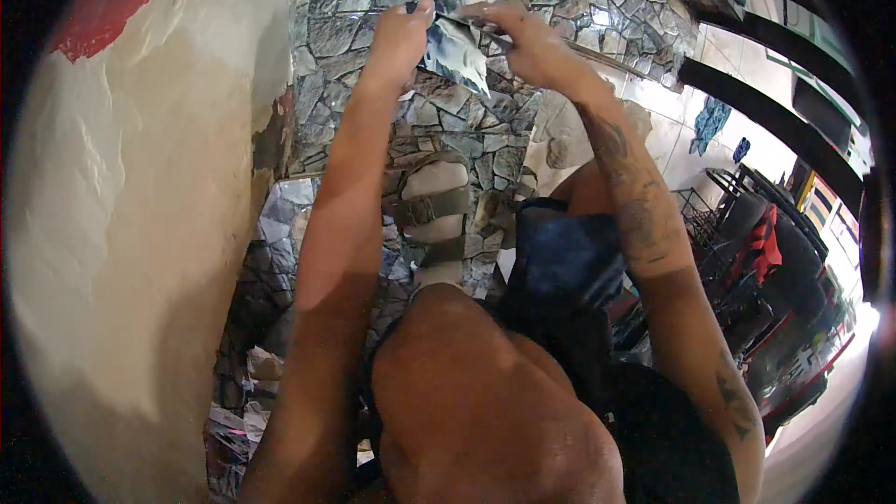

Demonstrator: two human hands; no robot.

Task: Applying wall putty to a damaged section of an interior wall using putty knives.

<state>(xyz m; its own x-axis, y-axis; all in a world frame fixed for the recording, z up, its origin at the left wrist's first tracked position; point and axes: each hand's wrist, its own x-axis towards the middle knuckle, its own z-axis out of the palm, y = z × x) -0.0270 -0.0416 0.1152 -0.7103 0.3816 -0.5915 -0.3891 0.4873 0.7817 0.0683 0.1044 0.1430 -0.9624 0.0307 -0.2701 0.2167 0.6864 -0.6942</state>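
Note:
Both of my arms reach forward over a stone-patterned covering (336,28). Between my hands hangs a thin, flat piece (457,56) with a patchy blue-grey and whitish face; its exact kind cannot be made out. My left hand (399,42) grips its left edge, thumb up near the top corner. At the upper right edge, the bent fingers of my right hand (534,45) close on the same piece. Dark edges show near the right fingers, too small to name.
A beige wall (149,187) with peeling paint rises on the left. My sandalled foot (435,196) rests on the patterned surface below my hands. Crumpled scraps (247,411) lie at lower left. Dark railing bars (770,117) and a cluttered black motorbike-like object (770,261) are on the right.

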